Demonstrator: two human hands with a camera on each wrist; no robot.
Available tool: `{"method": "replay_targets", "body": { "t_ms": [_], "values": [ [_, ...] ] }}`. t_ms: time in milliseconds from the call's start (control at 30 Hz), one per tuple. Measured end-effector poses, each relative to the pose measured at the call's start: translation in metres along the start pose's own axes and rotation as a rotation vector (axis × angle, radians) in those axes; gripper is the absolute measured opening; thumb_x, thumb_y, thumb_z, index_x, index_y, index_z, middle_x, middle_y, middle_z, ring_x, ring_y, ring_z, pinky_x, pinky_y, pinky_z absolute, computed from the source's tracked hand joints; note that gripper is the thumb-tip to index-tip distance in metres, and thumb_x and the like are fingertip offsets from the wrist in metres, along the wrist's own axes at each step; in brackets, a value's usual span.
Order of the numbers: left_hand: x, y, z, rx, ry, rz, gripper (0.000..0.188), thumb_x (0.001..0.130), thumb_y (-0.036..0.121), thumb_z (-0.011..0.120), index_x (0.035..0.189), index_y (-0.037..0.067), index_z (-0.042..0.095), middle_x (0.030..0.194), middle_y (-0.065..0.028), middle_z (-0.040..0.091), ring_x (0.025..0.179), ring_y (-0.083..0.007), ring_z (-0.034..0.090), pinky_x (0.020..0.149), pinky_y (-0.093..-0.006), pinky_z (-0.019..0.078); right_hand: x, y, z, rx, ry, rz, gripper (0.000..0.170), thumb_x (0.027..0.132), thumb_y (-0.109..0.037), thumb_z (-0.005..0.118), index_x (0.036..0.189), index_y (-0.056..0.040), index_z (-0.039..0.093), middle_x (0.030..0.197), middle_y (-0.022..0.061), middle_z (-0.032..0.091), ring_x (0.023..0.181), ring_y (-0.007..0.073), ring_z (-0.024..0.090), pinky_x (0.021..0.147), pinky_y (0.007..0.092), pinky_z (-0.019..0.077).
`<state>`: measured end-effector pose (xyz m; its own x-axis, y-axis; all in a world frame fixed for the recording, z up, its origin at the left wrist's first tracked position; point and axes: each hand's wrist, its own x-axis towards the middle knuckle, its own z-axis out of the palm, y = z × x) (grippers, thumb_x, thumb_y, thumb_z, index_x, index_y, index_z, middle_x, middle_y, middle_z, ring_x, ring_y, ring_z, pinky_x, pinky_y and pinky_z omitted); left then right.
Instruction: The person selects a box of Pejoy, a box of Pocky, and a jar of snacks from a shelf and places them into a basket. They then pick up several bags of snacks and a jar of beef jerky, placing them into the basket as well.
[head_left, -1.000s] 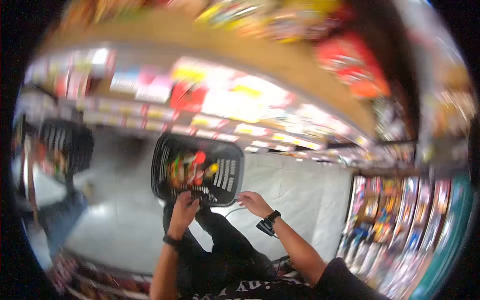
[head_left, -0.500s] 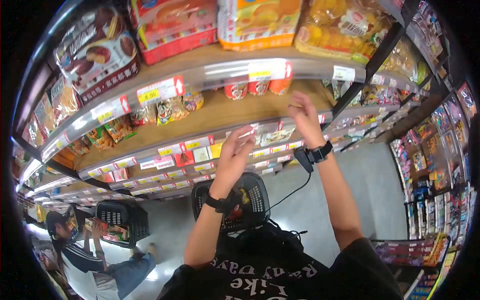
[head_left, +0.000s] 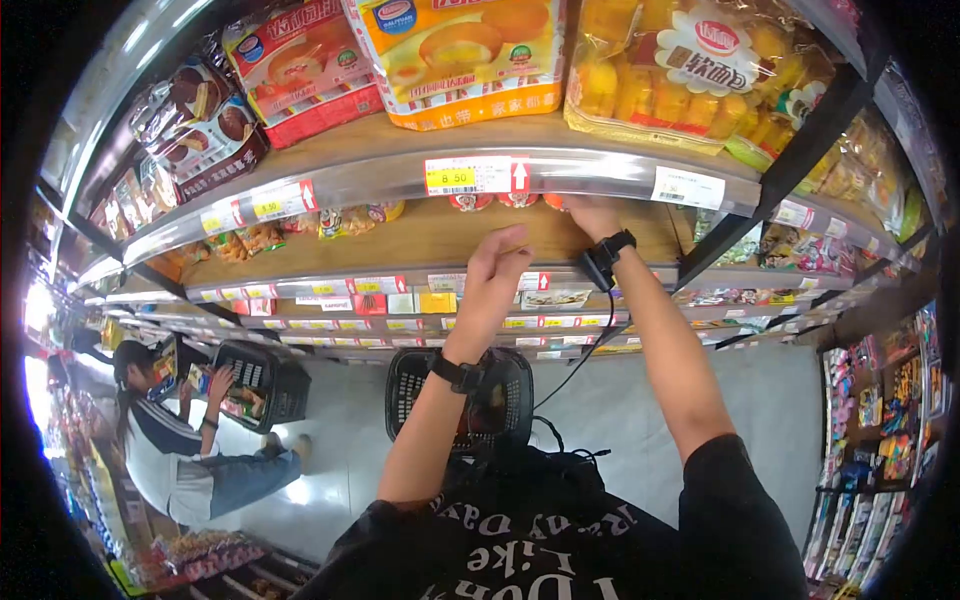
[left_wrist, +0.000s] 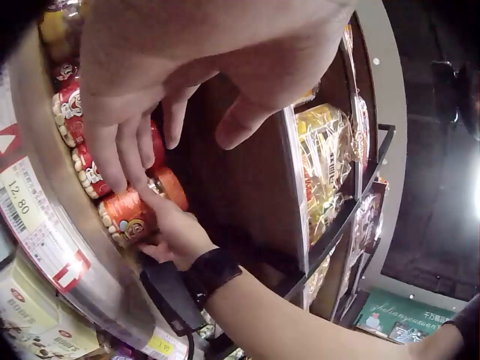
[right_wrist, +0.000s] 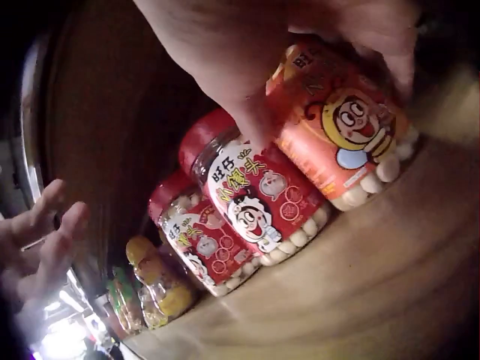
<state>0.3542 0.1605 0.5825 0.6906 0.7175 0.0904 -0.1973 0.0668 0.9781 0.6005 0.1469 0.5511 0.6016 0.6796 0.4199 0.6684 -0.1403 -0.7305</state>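
Note:
In the right wrist view the right hand (right_wrist: 232,60) has its thumb and fingers round an orange jar (right_wrist: 337,127) standing on the wooden shelf. Beside that jar are a red-labelled jar (right_wrist: 255,191) and another red one (right_wrist: 199,240). The head view shows the right hand (head_left: 597,213) partly hidden under the upper shelf edge. My left hand (head_left: 495,270) is held in front of the shelf with relaxed fingers, holding nothing. In the left wrist view the left hand (left_wrist: 202,60) hangs near the jars, and the orange jar (left_wrist: 131,217) is gripped by the right hand (left_wrist: 180,232).
Bagged breads (head_left: 690,75) fill the upper shelf, above a price rail (head_left: 600,178). A black basket (head_left: 405,390) is below my arms. At the left a person (head_left: 190,440) is beside another basket (head_left: 290,390). Racks of packets (head_left: 880,400) stand at the right.
The right hand has moved forward under the upper shelf and taken hold of the orange jar. The left hand has shifted slightly right and down. Both hands were lower, near the basket, earlier.

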Motion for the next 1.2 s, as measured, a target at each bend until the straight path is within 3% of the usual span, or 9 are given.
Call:
{"method": "replay_targets", "body": {
  "t_ms": [100, 167, 200, 267, 467, 733, 800, 967, 1200],
  "values": [
    [-0.009, -0.007, -0.007, -0.001, -0.024, 0.002, 0.038, 0.096, 0.007, 0.057, 0.133, 0.000, 0.055, 0.133, -0.0116, 0.060, 0.122, -0.0207, 0.059, 0.102, -0.0341, 0.0464, -0.016, -0.012, -0.010, 0.216, -0.032, 0.141, 0.043, 0.089, -0.039, 0.074, 0.111, -0.0024, 0.072, 0.108, 0.0113, 0.074, 0.102, 0.0251, 0.069, 0.091, 0.0338, 0.0514],
    [-0.024, -0.007, -0.012, -0.018, -0.053, 0.015, 0.038, 0.096, 0.005, 0.055, 0.133, 0.000, 0.055, 0.133, -0.0112, 0.061, 0.123, -0.0209, 0.059, 0.103, -0.0340, 0.0459, -0.042, -0.056, -0.041, 0.265, 0.050, 0.084, 0.036, 0.083, -0.020, 0.082, 0.108, 0.0006, 0.068, 0.104, 0.0098, 0.073, 0.099, 0.0197, 0.068, 0.090, 0.0332, 0.0523],
    [-0.035, -0.010, -0.017, -0.028, -0.063, 0.015, 0.037, 0.096, 0.005, 0.055, 0.132, 0.000, 0.055, 0.134, -0.0110, 0.061, 0.124, -0.0210, 0.059, 0.103, -0.0340, 0.0457, -0.054, -0.048, -0.037, 0.457, 0.143, -0.164, 0.053, 0.078, -0.015, 0.086, 0.120, 0.0021, 0.058, 0.109, 0.0134, 0.070, 0.101, 0.0230, 0.067, 0.092, 0.0358, 0.0521],
    [-0.058, -0.023, -0.027, -0.119, -0.117, -0.029, 0.044, 0.101, 0.013, 0.054, 0.143, 0.002, 0.046, 0.142, -0.0122, 0.054, 0.133, -0.0227, 0.052, 0.107, -0.0357, 0.0439, -0.111, -0.076, -0.052, 0.186, 0.096, -0.136, 0.079, 0.076, -0.019, 0.088, 0.136, 0.0016, 0.040, 0.126, 0.0169, 0.060, 0.114, 0.0266, 0.061, 0.097, 0.0373, 0.0496],
    [-0.151, -0.037, -0.062, -0.218, -0.239, -0.310, 0.061, 0.107, 0.035, 0.049, 0.158, 0.009, 0.027, 0.155, -0.0098, 0.036, 0.139, -0.0198, 0.041, 0.110, -0.0375, 0.0409, -0.253, -0.118, 0.002, 0.178, -0.230, -0.099, 0.081, 0.068, -0.018, 0.091, 0.135, -0.0002, 0.047, 0.124, 0.0185, 0.057, 0.115, 0.0340, 0.057, 0.098, 0.0425, 0.0467],
    [-0.207, -0.079, -0.161, -0.177, -0.077, -0.882, 0.072, 0.102, 0.063, 0.038, 0.151, 0.010, 0.038, 0.126, -0.0116, 0.062, 0.100, -0.0197, 0.066, 0.079, -0.0320, 0.0568, -0.307, -0.111, 0.085, 0.574, -0.959, 0.688, 0.068, 0.082, -0.024, 0.085, 0.138, -0.0011, 0.053, 0.131, 0.0108, 0.060, 0.121, 0.0206, 0.057, 0.102, 0.0352, 0.0459],
    [-0.226, -0.096, -0.181, -0.222, -0.087, -0.855, 0.072, 0.100, 0.062, 0.041, 0.153, 0.013, 0.034, 0.132, -0.0156, 0.057, 0.107, -0.0267, 0.065, 0.081, -0.0385, 0.0590, -0.314, -0.101, 0.108, 0.569, -1.068, 0.976, 0.065, 0.097, -0.051, 0.061, 0.145, -0.0075, 0.050, 0.137, 0.0085, 0.058, 0.129, 0.0208, 0.052, 0.104, 0.0443, 0.0434],
    [-0.274, -0.231, -0.180, -0.299, 0.225, -0.876, 0.063, 0.100, 0.049, 0.052, 0.141, 0.002, 0.039, 0.122, -0.0121, 0.057, 0.110, -0.0234, 0.061, 0.086, -0.0376, 0.0561, -0.361, -0.043, 0.180, 0.335, -1.195, 1.238, 0.072, 0.096, -0.063, 0.053, 0.151, -0.0174, 0.041, 0.150, 0.0095, 0.045, 0.139, 0.0330, 0.039, 0.102, 0.0589, 0.0396],
    [-0.286, -0.498, -0.164, -0.380, 0.466, -0.723, 0.055, 0.099, 0.023, 0.059, 0.143, -0.001, 0.036, 0.122, -0.0112, 0.058, 0.103, -0.0157, 0.058, 0.086, -0.0298, 0.0513, -0.419, 0.117, 0.303, 0.210, -1.230, 1.342, 0.055, 0.096, -0.054, 0.060, 0.140, -0.0232, 0.050, 0.136, 0.0021, 0.054, 0.112, 0.0227, 0.057, 0.088, 0.0459, 0.0505]
  ]
}}
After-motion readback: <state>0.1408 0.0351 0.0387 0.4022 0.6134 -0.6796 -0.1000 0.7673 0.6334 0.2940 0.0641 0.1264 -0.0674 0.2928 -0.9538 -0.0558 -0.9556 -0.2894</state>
